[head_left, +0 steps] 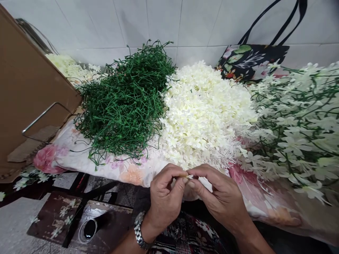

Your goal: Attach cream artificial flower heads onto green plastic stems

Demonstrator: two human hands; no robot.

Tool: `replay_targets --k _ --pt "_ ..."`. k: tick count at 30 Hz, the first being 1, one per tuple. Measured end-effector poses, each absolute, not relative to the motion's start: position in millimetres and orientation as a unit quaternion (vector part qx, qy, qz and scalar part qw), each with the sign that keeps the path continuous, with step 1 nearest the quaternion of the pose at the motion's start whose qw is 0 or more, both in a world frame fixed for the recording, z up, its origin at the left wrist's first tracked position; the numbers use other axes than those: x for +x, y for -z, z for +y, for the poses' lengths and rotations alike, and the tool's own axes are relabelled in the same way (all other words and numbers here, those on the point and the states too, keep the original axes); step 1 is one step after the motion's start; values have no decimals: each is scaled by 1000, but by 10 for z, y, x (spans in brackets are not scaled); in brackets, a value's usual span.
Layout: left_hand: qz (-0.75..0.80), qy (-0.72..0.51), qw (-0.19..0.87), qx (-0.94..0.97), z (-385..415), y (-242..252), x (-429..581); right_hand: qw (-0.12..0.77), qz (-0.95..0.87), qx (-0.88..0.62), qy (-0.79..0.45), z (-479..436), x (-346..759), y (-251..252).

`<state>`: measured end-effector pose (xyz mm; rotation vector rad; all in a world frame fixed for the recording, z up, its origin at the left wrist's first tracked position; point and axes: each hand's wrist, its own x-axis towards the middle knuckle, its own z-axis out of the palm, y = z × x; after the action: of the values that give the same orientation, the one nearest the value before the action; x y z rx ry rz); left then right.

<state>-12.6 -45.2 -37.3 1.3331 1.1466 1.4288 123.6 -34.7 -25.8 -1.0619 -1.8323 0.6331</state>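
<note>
My left hand [168,192] and my right hand [221,197] meet at the table's front edge, thumbs and forefingers pinched together. Between the fingertips shows a small whitish piece [190,177], mostly hidden; its kind cannot be made out. Just beyond my hands lies a big heap of white artificial flower heads [203,106]. To its left is a tangled pile of green plastic stems [127,102]. On the right, assembled white flower sprays with green stems [296,137] are piled up.
A flowered cloth [111,173] covers the table. At the left stands a cardboard box [29,88] beside a bent metal bar [39,118]. A black floral bag [254,61] leans on the tiled wall. Below left, a cup with dark liquid [88,231] rests on a brown stool [111,225].
</note>
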Motion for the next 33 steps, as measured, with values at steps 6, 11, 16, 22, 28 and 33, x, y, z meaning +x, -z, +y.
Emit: replay_targets --k 6,11,16,22,28,33 --pt "457 -551 389 580 -424 330 -170 452 -731 -444 -253 -350 1223 295" --pt "459 -557 404 562 -364 288 -208 444 -727 -431 -297 -300 1203 344" --pt "468 -564 413 541 -363 315 -207 431 -722 -422 -340 -265 1182 366" --pt "458 -512 266 676 -285 206 -472 447 -739 -434 -256 -219 1223 307" --pt "597 -299 -207 715 108 136 -869 421 -779 -443 -145 -196 1268 346" --pt "630 -193 -247 711 268 188 -913 395 -808 -419 -124 -220 1243 366"
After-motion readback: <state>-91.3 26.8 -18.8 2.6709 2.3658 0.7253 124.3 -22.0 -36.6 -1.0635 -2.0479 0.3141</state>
